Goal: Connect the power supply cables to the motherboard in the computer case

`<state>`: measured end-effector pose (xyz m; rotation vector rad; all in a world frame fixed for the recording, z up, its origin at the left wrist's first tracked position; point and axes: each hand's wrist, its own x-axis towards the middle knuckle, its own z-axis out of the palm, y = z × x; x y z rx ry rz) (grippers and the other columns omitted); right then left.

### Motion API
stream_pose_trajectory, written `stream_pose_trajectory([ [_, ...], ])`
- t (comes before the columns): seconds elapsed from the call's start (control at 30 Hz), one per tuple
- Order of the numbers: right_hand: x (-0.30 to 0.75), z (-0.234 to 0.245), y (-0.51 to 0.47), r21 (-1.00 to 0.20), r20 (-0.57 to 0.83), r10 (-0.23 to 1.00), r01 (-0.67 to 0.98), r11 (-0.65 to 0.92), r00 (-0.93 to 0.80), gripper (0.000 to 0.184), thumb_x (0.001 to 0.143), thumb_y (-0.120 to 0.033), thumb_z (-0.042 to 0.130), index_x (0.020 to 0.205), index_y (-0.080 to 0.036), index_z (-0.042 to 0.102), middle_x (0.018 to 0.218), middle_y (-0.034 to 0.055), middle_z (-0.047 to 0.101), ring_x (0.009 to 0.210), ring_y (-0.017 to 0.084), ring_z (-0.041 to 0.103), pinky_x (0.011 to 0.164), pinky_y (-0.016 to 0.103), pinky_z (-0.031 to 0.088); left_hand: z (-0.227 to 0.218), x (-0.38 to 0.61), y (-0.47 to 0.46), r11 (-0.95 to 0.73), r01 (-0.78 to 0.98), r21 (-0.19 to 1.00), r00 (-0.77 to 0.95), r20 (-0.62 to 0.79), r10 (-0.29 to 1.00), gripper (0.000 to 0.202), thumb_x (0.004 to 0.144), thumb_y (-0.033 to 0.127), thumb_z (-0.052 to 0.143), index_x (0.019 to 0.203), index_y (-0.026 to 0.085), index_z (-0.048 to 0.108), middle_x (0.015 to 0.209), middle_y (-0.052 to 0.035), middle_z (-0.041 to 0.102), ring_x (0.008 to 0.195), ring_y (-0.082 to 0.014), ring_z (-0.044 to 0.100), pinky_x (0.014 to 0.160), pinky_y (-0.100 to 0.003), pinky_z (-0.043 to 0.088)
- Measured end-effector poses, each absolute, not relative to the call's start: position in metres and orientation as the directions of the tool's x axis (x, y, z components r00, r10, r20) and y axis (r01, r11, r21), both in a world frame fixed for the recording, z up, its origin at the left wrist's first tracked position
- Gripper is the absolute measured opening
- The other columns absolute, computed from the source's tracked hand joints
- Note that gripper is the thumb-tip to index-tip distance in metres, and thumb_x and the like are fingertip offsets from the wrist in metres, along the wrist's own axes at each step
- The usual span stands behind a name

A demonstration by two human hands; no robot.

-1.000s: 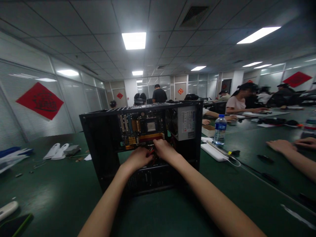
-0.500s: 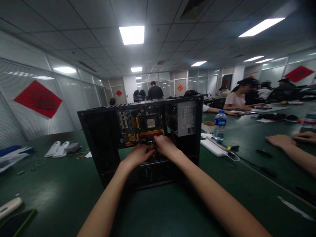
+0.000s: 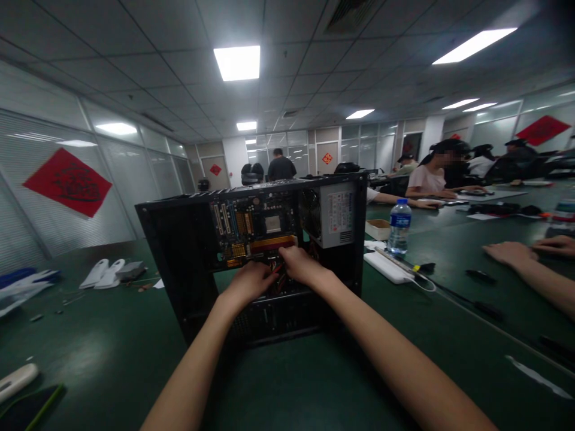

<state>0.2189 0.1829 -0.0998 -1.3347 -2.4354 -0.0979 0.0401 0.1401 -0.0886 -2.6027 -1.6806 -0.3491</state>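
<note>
A black computer case [image 3: 175,257] stands open-sided before me on the green table. Inside are a motherboard [image 3: 242,209] with red and yellow memory slots [image 3: 274,244] and, at upper right, a silver power supply [image 3: 338,215]. Both hands reach in at the motherboard's lower edge. My left hand [image 3: 252,282] is closed, thumb and fingers pinched on thin red and coloured cables [image 3: 279,276]. Right beside it, just below the memory slots, my right hand [image 3: 302,264] is closed around the same bunch of cables. Its fingertips are partly hidden, and the cable ends cannot be made out.
To the right are a water bottle [image 3: 399,227], a small box [image 3: 377,230], a white power strip [image 3: 390,267] and a co-worker's hands [image 3: 512,254]. White objects [image 3: 101,273] and a grey block [image 3: 130,271] lie left. A green-edged phone-like object [image 3: 31,407] lies near left.
The case and surroundings sit slightly further left in view. My hands keep nearly the same position, and the red cable between them shows at a slightly different angle.
</note>
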Motion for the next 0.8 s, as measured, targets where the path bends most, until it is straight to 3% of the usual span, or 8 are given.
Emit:
stream_pose_trajectory([
  [0.17, 0.216, -0.101, 0.184, -0.12, 0.37, 0.818, 0.851, 0.512, -0.44, 0.031, 0.085, -0.007, 0.054, 0.116, -0.012, 0.056, 0.112, 0.0176, 0.069, 0.104, 0.027, 0.067, 0.08, 0.029, 0.047, -0.088, 0.041, 0.139, -0.401, 0.912, 0.085, 0.376, 0.218, 0.901, 0.039, 0.096, 0.045, 0.047, 0.088, 0.018, 0.074, 0.084, -0.0096, 0.074, 0.08, -0.0244, 0.067, 0.066, -0.031, 0.042],
  [0.43, 0.22, -0.096, 0.182, -0.133, 0.364, 0.855, 0.888, 0.44, -0.369, 0.026, 0.09, -0.01, 0.052, 0.114, -0.012, 0.061, 0.113, 0.0181, 0.068, 0.107, 0.028, 0.067, 0.082, 0.03, 0.049, -0.088, 0.042, 0.138, -0.388, 0.918, 0.082, 0.358, 0.249, 0.9, 0.039, 0.095, 0.048, 0.046, 0.085, 0.019, 0.07, 0.084, -0.0087, 0.073, 0.081, -0.0251, 0.067, 0.065, -0.031, 0.04],
  [0.6, 0.218, -0.092, 0.176, -0.123, 0.358, 0.868, 0.904, 0.41, -0.345, 0.027, 0.09, -0.011, 0.051, 0.112, -0.011, 0.068, 0.111, 0.0199, 0.07, 0.103, 0.029, 0.069, 0.08, 0.031, 0.05, -0.087, 0.041, 0.136, -0.415, 0.902, 0.116, 0.36, 0.324, 0.875, 0.029, 0.094, 0.043, 0.052, 0.105, 0.02, 0.065, 0.101, -0.0091, 0.073, 0.093, -0.0264, 0.067, 0.074, -0.031, 0.045],
  [0.8, 0.214, -0.09, 0.171, -0.145, 0.334, 0.887, 0.913, 0.381, -0.318, 0.027, 0.092, -0.016, 0.052, 0.108, -0.009, 0.073, 0.107, 0.0222, 0.071, 0.1, 0.03, 0.071, 0.08, 0.031, 0.051, -0.087, 0.039, 0.136, -0.423, 0.891, 0.167, 0.363, 0.301, 0.882, 0.034, 0.094, 0.041, 0.054, 0.12, 0.021, 0.064, 0.113, -0.0104, 0.073, 0.107, -0.0279, 0.066, 0.086, -0.033, 0.047],
])
